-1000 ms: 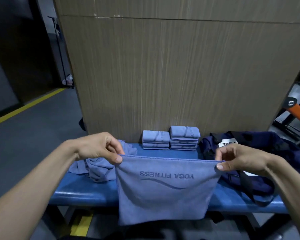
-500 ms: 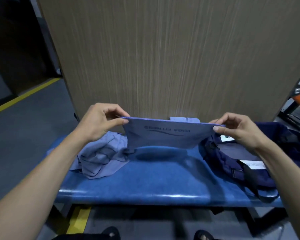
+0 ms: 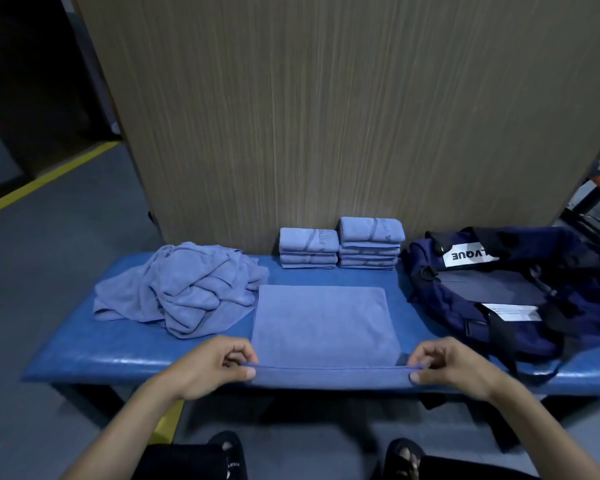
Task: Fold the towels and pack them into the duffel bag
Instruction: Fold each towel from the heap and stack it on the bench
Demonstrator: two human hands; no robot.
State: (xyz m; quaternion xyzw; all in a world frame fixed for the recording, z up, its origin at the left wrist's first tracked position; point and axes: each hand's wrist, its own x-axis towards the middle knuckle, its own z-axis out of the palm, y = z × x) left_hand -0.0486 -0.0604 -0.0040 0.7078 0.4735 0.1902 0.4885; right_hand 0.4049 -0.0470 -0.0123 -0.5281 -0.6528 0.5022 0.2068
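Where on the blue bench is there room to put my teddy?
Bare bench shows at the left front, below the crumpled towel pile. A narrow strip runs between the flat towel and the folded stacks. The right end is crowded by the duffel bag.

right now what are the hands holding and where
Both hands, left and right, pinch the flat blue microfibre towel at its two near corners.
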